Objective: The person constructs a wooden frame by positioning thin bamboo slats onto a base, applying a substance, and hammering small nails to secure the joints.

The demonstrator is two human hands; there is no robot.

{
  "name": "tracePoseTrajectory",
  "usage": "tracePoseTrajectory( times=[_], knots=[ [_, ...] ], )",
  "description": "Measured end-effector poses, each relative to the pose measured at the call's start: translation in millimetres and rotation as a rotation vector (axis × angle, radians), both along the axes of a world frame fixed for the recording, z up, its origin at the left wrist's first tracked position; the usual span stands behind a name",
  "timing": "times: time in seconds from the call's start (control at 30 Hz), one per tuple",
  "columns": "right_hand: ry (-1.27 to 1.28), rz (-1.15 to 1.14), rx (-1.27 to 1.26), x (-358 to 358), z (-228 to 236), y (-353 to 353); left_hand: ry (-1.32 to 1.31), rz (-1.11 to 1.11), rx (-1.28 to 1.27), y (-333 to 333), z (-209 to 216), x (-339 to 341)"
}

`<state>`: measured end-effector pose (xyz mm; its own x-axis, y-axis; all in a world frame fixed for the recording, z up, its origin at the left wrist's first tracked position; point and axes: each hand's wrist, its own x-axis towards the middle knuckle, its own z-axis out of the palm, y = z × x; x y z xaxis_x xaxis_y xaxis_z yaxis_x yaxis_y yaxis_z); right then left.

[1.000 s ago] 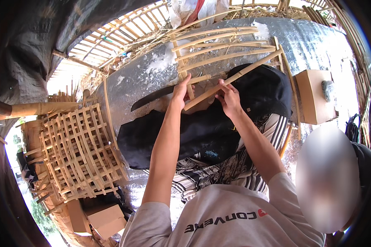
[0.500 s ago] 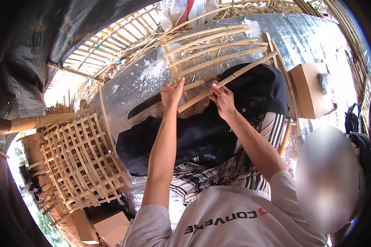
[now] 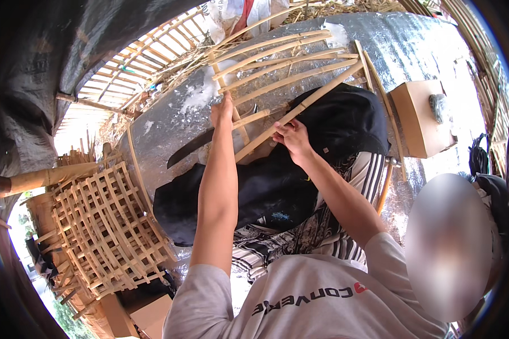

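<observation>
A pale bamboo strip (image 3: 322, 93) slants across the black cloth (image 3: 339, 121) over my lap. My right hand (image 3: 293, 138) pinches it near its lower half, thumb and fingers closed round it. Farther left, my left hand (image 3: 223, 110) is closed at the bamboo crosspiece (image 3: 214, 61) along the left ends of several laid-out slats (image 3: 291, 85); its fingertips are partly hidden. A long knife with a dark curved blade (image 3: 188, 148) and a pale handle (image 3: 251, 118) lies beneath my left wrist. The slats' right ends meet another crosspiece (image 3: 364, 65).
A woven bamboo lattice (image 3: 104, 226) stands at left. A cardboard box (image 3: 415, 121) with a dark bundle (image 3: 437, 108) on it sits at right, near a hammer (image 3: 386, 186). Another person (image 3: 449, 248), blurred, is at lower right. Grey sheeting (image 3: 401, 42) covers the surface.
My left hand has moved away from me and left, from beside the knife handle up to the left crosspiece. My right hand keeps hold of the slanting strip. The whole view has shifted slightly.
</observation>
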<state>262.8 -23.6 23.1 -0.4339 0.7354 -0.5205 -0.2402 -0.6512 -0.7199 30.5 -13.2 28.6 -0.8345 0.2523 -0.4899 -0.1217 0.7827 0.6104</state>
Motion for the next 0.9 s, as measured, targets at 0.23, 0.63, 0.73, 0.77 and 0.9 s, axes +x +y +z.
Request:
tracePoseTrajectory(
  times=[0.23,0.63,0.73,0.77,0.9],
  knots=[
    [-0.052,-0.001,0.032,6,-2,5,-0.196,-0.025,0.144,14,3,7],
    [0.051,0.001,0.090,-1,11,0,0.139,-0.074,0.000,19,-30,-26],
    [0.067,-0.040,0.122,6,7,5,0.126,-0.077,0.114,21,-16,-21],
    [0.076,-0.046,0.116,6,7,6,0.140,-0.042,0.119,20,-11,-27],
    [0.098,-0.067,0.083,8,8,9,0.056,0.081,0.251,-3,11,-41]
  ],
)
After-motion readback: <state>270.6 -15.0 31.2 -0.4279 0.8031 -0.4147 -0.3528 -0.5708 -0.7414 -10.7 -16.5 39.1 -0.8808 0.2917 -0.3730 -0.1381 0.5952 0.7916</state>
